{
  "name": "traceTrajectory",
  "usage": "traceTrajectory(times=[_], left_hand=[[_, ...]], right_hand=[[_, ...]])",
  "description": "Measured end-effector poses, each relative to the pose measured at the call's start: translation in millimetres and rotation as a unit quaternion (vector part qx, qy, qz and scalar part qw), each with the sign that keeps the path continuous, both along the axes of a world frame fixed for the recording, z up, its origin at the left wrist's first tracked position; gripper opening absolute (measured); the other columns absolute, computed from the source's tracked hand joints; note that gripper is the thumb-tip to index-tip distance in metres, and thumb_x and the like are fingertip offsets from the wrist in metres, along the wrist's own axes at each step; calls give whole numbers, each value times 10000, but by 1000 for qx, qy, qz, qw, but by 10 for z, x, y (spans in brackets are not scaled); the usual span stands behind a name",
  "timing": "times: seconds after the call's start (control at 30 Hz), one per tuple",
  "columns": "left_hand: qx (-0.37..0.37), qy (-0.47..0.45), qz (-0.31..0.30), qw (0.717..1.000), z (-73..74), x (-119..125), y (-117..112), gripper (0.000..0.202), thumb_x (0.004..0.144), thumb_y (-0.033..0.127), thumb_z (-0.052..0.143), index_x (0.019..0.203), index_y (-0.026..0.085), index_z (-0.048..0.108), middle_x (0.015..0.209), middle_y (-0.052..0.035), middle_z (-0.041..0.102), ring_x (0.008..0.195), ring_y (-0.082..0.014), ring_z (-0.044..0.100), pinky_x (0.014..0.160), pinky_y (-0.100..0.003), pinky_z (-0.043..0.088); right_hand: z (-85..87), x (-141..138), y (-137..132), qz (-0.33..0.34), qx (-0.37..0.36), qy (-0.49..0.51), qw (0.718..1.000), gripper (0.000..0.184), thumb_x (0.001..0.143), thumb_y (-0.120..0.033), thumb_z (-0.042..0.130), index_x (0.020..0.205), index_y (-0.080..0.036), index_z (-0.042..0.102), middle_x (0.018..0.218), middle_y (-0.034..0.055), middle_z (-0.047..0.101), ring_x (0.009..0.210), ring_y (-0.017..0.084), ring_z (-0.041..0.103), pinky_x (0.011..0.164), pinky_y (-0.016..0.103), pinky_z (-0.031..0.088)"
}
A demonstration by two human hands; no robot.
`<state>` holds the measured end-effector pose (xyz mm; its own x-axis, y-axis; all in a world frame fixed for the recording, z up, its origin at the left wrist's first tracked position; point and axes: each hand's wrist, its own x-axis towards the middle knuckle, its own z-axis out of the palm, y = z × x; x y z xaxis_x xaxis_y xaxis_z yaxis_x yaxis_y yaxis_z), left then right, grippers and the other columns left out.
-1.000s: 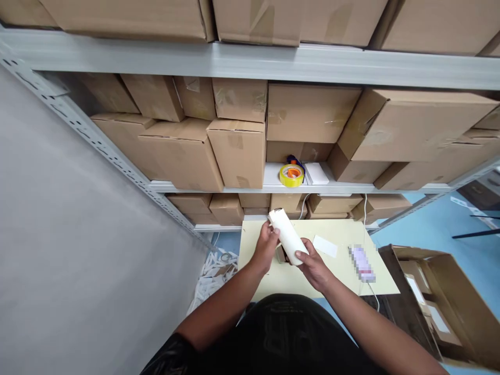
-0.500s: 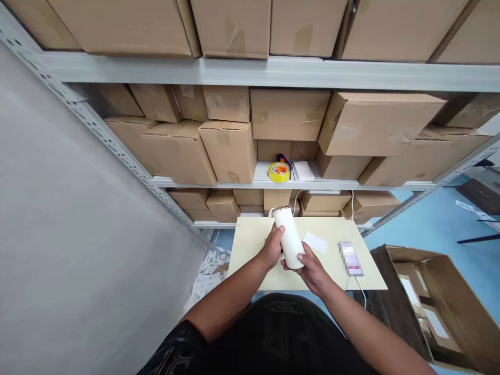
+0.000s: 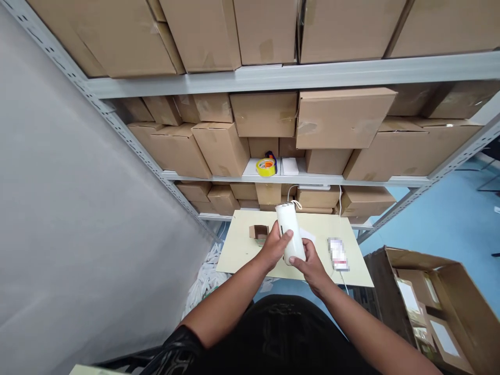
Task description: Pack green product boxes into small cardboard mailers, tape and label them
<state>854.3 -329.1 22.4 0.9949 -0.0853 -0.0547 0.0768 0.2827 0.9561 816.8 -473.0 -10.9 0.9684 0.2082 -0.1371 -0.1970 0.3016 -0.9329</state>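
White cylinder: nearly upright, leaning slightly away, held in both hands above the pale yellow board
Left hand: fingers wrapped round the cylinder's lower left side, thumb across its front
Right hand: fingers closed about its bottom end
Small cardboard box: open, on the board just left of the left hand
Phone: flat on the board, right of the hands
Yellow tape roll: on the shelf beyond, between cartons
Open carton: low at the right
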Motion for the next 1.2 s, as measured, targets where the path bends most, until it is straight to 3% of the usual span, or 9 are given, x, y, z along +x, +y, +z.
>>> traceTrajectory(times=[0.1,0.27,0.37,0.5,0.73,0.83,0.97,1.13,1.2], left_hand=[[27,-27,11,999,70,-57,-81,624,762,485,828,1239,190,553,1092,-63,671,1007,-226,622,845,-310,501],[17,-8,30,999,59,-14,-100,459,872,453,645,1249,201,575,1057,-50,682,979,-233,626,855,-352,511],[31,-14,15,999,-3,16,-114,494,897,521,601,1273,201,570,1066,-54,685,979,-239,628,859,-361,514],[98,-40,44,993,-32,20,-155,598,810,546,764,1246,187,567,1118,-81,676,1022,-246,631,849,-336,514],[55,-31,42,997,36,63,-138,527,883,423,628,1360,226,521,1117,-59,698,1018,-246,649,858,-353,535],[71,-37,30,996,5,61,-127,490,929,481,553,1349,229,546,1097,-53,695,1018,-249,644,867,-360,536],[132,-36,57,989,-33,43,-120,577,806,516,760,1240,191,563,1119,-84,682,1033,-253,639,870,-348,527],[89,-31,47,994,2,85,-74,518,839,409,690,1292,203,545,1113,-69,691,1030,-253,643,884,-361,524],[77,-32,36,996,5,107,-51,463,897,436,585,1296,200,567,1115,-67,695,1040,-261,639,904,-380,521]], right_hand=[[6,4,-86,-9,-14,-15,1000,665,696,-499,868,1225,-274,533,1155,62,668,1062,291,645,898,440,544],[59,49,-179,101,126,65,985,530,828,-557,691,1247,-262,553,1167,95,681,1001,305,698,841,474,565],[23,87,-190,56,78,25,995,500,778,-502,782,1160,-258,574,1170,83,673,1013,282,672,858,448,562],[-99,137,-169,-49,-38,-59,996,628,633,-461,913,1109,-274,548,1077,44,645,986,251,637,842,388,554],[-40,152,-132,52,34,28,998,533,807,-534,723,1231,-243,582,1113,88,681,948,278,680,797,428,564],[-70,200,-107,-10,-23,-20,999,611,710,-470,828,1209,-244,559,1112,72,662,978,272,649,821,418,563],[-139,266,-98,-54,-108,-96,988,760,611,-409,916,1239,-254,517,1179,62,621,1050,262,609,888,401,549],[-10,292,-128,61,12,-7,998,580,835,-498,710,1333,-272,515,1245,85,641,1034,274,653,855,442,572],[22,305,-128,74,39,7,996,557,834,-487,712,1314,-274,528,1255,90,647,1056,285,658,852,446,577]])
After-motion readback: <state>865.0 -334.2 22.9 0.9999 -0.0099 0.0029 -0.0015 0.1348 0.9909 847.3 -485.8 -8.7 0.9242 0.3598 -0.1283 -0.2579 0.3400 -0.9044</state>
